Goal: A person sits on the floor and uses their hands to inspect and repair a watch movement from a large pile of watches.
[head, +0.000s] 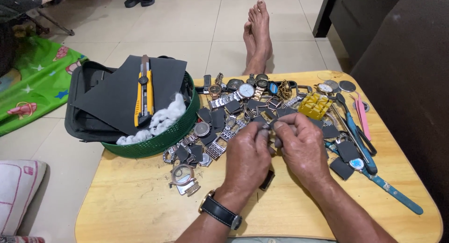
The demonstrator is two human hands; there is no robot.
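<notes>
My left hand and my right hand meet over the middle of a small wooden table. Their fingertips pinch a small dark piece together; I cannot tell what kind of part it is. A black-strapped wristwatch is on my left wrist. A small dark rectangular part lies under my left hand. Just beyond my fingers spreads a heap of watches, metal bracelets and dark square scraps.
A green basket at the table's left holds a black sheet, a yellow utility knife and white cotton. A yellow plastic piece, blue-handled pliers, pink tweezers and a blue-strapped watch lie right. Someone's bare feet rest beyond.
</notes>
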